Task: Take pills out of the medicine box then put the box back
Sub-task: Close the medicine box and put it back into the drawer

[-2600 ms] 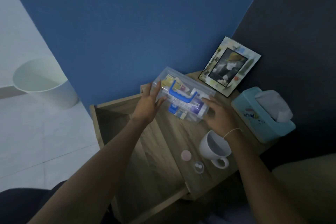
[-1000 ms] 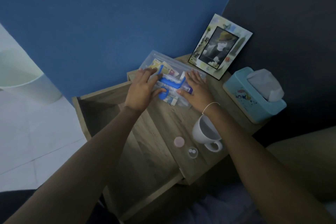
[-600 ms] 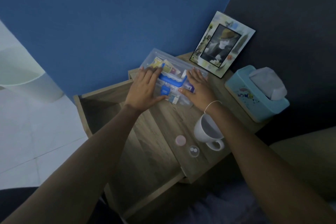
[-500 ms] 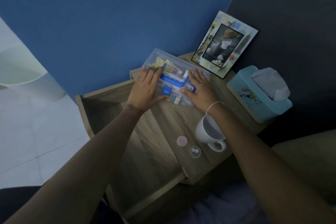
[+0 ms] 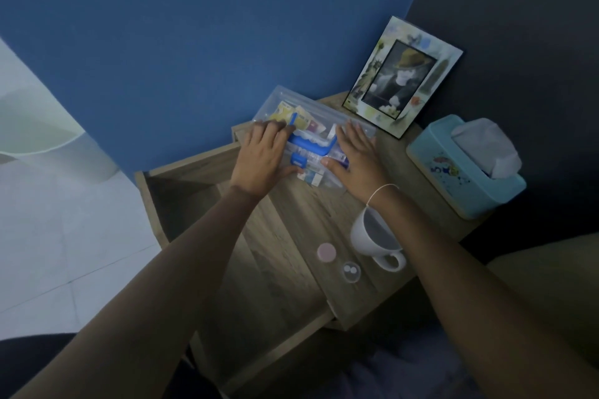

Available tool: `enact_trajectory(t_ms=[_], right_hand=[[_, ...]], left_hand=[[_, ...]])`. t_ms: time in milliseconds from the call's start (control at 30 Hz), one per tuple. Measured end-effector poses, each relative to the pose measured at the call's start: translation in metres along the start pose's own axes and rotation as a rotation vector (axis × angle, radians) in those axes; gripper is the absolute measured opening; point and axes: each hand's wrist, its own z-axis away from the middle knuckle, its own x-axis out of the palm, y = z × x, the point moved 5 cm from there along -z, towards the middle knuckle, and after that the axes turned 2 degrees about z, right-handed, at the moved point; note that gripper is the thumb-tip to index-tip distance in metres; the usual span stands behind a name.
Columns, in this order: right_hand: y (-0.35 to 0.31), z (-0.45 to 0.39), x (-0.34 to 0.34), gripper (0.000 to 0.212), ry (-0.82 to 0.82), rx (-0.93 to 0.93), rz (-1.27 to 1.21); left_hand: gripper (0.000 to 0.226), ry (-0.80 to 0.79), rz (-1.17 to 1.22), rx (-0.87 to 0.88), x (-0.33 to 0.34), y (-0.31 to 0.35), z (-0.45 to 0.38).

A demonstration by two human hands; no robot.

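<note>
Flatly, both open palms, left hand (image 5: 263, 159) and right hand (image 5: 359, 161), press the clear rectangular plastic medicine box (image 5: 311, 136) on the woodgrain desk (image 5: 330, 210), gripping nothing.

Your left hand (image 5: 262, 162) and right hand (image 5: 358, 162) cover both ends of the medicine box (image 5: 311, 136), hiding most of its lid; the packets inside blur beyond reading. Your right forearm masks part of the white cup (image 5: 372, 233). The frame's left edge crops the pale bin (image 5: 48, 136).
</note>
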Motion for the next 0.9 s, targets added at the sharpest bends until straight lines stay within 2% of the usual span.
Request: enact_trajectory(t_ms=[133,333,500,667,800,833,900], right_hand=[[-0.001,0.001,-0.001,0.073,-0.01,0.003,0.014],[-0.001,0.001,0.0,0.072,-0.025,0.015,0.022],[-0.005,0.002,-0.002,0.072,-0.024,0.03,0.018],[-0.01,0.002,-0.01,0.073,-0.004,0.044,-0.068],[-0.001,0.002,-0.04,0.053,0.282,0.138,-0.248],[0.005,0.001,-0.042,0.053,0.305,0.176,-0.252],[0.017,-0.005,-0.035,0.061,0.217,0.217,-0.218]], left_hand=[[0.071,-0.069,0.101,-0.016,-0.007,-0.004,-0.004],[0.065,-0.092,0.172,-0.103,-0.014,-0.001,-0.007],[0.066,-0.129,0.238,-0.166,-0.018,0.004,-0.007],[0.077,-0.087,0.346,-0.231,-0.023,0.015,0.012],[0.074,-0.05,0.474,-0.431,-0.029,0.005,0.015],[0.073,-0.044,0.519,-0.497,-0.028,-0.001,0.012],[0.074,-0.051,0.619,-0.614,-0.027,-0.012,0.003]])
